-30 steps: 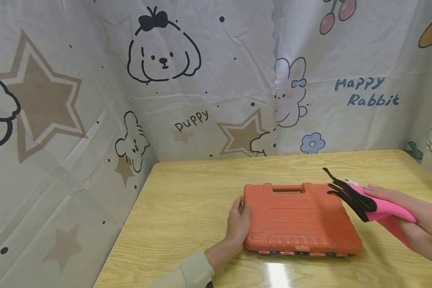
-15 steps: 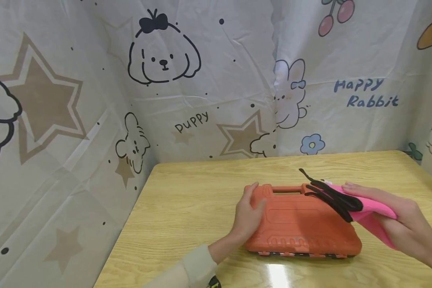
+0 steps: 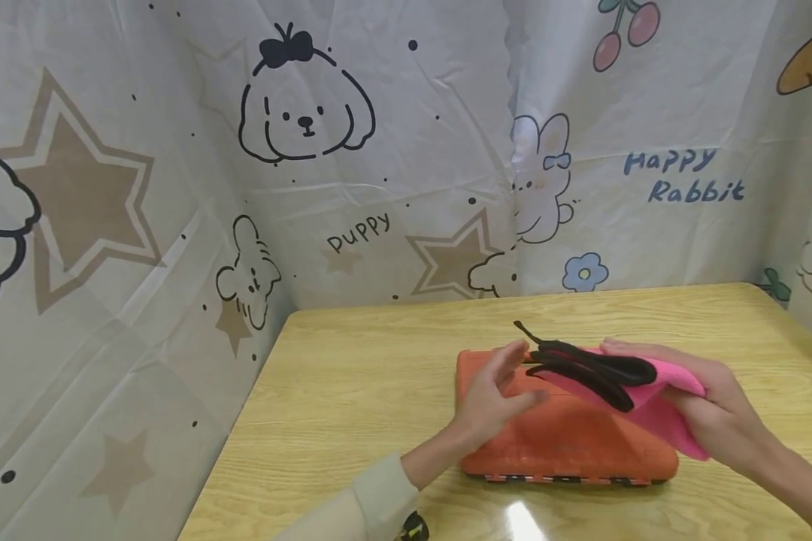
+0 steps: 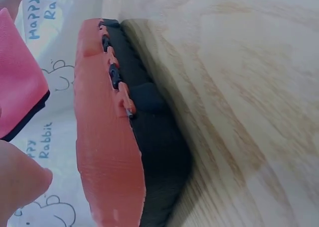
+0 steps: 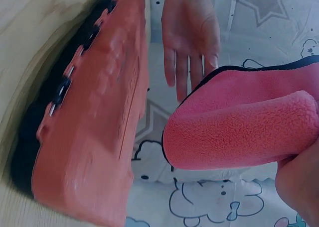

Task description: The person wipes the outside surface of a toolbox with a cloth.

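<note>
In the head view my right hand grips a folded pink fleece cloth with black edging, fingers on top and thumb below. The cloth is held in the air over an orange plastic carrying case. My left hand is raised above the case's left part, thumb and fingers spread apart, fingertips right at the cloth's black edge. From the right wrist view, the left hand shows straight fingers beyond the cloth. The case lies flat and closed, its black lower half and latches visible in the left wrist view.
The case rests on a light wood-grain table. A pale printed curtain with cartoon animals and stars hangs behind the table and along its left side. Beside the left cuff, a small black-and-yellow object shows.
The right hand has moved left with the pink cloth, now over the case. The left hand has let go of the case's left side and lifted rightward toward the cloth.
</note>
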Demonstrator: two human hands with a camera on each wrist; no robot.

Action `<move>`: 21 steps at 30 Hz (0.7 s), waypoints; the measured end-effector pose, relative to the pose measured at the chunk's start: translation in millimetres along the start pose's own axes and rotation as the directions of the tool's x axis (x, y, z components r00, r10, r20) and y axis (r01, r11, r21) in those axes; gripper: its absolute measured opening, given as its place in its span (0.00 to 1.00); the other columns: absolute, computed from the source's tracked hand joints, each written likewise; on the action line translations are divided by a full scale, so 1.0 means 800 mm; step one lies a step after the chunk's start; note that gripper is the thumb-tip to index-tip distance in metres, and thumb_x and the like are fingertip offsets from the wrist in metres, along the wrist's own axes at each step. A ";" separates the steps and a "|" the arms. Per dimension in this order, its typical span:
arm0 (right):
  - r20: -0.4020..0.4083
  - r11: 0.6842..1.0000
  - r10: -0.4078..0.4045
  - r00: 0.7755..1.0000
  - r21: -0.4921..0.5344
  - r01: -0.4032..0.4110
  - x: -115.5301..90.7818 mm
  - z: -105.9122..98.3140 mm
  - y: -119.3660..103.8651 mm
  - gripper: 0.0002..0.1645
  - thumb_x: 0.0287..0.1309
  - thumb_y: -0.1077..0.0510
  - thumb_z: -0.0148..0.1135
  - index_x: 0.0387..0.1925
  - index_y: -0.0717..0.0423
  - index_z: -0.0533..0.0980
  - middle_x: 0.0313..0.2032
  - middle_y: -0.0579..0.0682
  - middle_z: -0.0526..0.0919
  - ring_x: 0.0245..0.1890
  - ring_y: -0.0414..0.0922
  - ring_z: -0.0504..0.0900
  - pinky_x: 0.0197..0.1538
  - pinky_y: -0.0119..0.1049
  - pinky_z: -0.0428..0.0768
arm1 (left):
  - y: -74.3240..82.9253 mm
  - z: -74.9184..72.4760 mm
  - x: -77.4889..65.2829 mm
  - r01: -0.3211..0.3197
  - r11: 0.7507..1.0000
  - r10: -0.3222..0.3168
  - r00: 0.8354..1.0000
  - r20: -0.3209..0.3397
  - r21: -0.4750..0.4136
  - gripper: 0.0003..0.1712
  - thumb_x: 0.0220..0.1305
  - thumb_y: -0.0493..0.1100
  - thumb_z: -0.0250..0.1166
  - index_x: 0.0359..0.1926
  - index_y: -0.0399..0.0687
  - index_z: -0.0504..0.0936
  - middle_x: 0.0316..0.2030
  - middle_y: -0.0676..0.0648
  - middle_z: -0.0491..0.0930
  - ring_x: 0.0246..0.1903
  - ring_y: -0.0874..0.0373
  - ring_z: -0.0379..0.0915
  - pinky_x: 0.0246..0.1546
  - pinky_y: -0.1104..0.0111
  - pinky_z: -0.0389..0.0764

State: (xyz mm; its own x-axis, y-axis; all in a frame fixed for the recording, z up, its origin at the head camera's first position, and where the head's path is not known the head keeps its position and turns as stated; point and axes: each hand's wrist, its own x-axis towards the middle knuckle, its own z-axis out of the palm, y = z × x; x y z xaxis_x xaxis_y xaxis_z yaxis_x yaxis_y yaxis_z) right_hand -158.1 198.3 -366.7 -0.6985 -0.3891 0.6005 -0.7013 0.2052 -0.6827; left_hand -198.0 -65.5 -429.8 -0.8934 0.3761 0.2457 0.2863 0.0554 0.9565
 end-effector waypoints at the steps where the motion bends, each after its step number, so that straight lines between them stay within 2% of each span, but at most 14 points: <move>1: 0.007 0.999 -0.007 1.000 0.044 0.006 0.002 0.003 0.001 0.32 0.56 0.86 0.40 0.59 0.73 0.74 0.59 0.49 0.81 0.60 0.38 0.77 0.56 0.24 0.75 | 0.000 0.000 0.001 -0.003 1.000 0.003 1.000 0.014 -0.017 0.42 0.63 0.39 0.71 0.75 0.46 0.62 0.70 0.53 0.66 0.69 0.61 0.59 0.68 0.70 0.61; 4: 0.032 0.990 -0.001 1.000 0.138 -0.004 0.007 0.010 0.000 0.32 0.57 0.86 0.39 0.60 0.74 0.74 0.59 0.51 0.81 0.60 0.39 0.77 0.55 0.25 0.76 | 0.001 0.000 0.004 -0.004 0.998 0.008 0.998 0.054 -0.070 0.47 0.60 0.35 0.72 0.76 0.48 0.58 0.71 0.53 0.64 0.67 0.62 0.62 0.67 0.70 0.63; 7: 0.051 0.983 0.005 0.999 0.182 -0.014 0.011 0.017 -0.001 0.30 0.59 0.85 0.39 0.60 0.74 0.74 0.59 0.52 0.81 0.60 0.40 0.77 0.56 0.26 0.76 | 0.001 0.001 0.006 -0.019 0.993 0.029 0.996 0.087 -0.119 0.51 0.59 0.31 0.72 0.78 0.51 0.55 0.71 0.52 0.64 0.65 0.62 0.66 0.64 0.70 0.67; 10: 0.071 0.972 0.012 0.997 0.234 -0.029 0.012 0.022 0.001 0.30 0.61 0.84 0.37 0.60 0.73 0.74 0.59 0.51 0.81 0.60 0.40 0.77 0.57 0.27 0.75 | 0.004 0.001 0.008 -0.054 0.986 0.072 0.991 0.112 -0.157 0.51 0.58 0.27 0.70 0.77 0.52 0.56 0.70 0.51 0.67 0.64 0.61 0.67 0.62 0.69 0.70; 13: 0.061 0.952 -0.020 0.998 0.307 0.000 0.011 0.026 0.006 0.32 0.60 0.85 0.35 0.61 0.73 0.73 0.59 0.50 0.81 0.59 0.41 0.78 0.56 0.26 0.76 | 0.008 0.001 0.009 -0.073 0.980 0.099 0.986 0.138 -0.183 0.41 0.57 0.25 0.70 0.71 0.44 0.69 0.61 0.49 0.77 0.60 0.61 0.72 0.59 0.68 0.74; 16: 0.026 0.932 -0.050 0.998 0.360 0.037 0.008 0.027 0.013 0.35 0.58 0.87 0.34 0.60 0.70 0.76 0.56 0.50 0.82 0.54 0.40 0.81 0.50 0.26 0.79 | 0.014 0.001 0.009 -0.037 0.981 0.064 0.988 0.139 -0.189 0.26 0.57 0.26 0.71 0.59 0.36 0.81 0.49 0.49 0.85 0.50 0.62 0.79 0.51 0.70 0.78; 19: 0.009 0.909 -0.058 0.998 0.415 0.049 0.005 0.025 0.020 0.38 0.56 0.88 0.32 0.56 0.66 0.78 0.51 0.50 0.85 0.46 0.39 0.83 0.43 0.26 0.81 | 0.017 0.001 0.008 0.012 0.975 0.017 0.991 0.131 -0.222 0.18 0.58 0.28 0.71 0.51 0.32 0.85 0.43 0.48 0.87 0.42 0.64 0.81 0.41 0.73 0.79; 21: -0.004 0.893 -0.054 0.999 0.448 0.050 0.005 0.025 0.023 0.39 0.55 0.88 0.31 0.54 0.64 0.80 0.47 0.50 0.85 0.42 0.39 0.84 0.40 0.27 0.82 | 0.019 0.001 0.008 0.023 0.968 0.012 0.991 0.137 -0.250 0.17 0.60 0.28 0.69 0.52 0.31 0.84 0.45 0.47 0.86 0.44 0.63 0.81 0.42 0.72 0.79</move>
State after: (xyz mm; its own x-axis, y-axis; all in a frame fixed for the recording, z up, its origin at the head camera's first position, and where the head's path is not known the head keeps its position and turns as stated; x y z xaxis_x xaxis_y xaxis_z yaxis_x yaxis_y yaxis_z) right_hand -170.5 182.6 -385.0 -0.6602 -0.3959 0.6383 -0.5973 -0.2385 -0.7657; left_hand -199.0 -61.4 -414.0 -0.8342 0.4998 0.2329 0.1701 -0.1685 0.9709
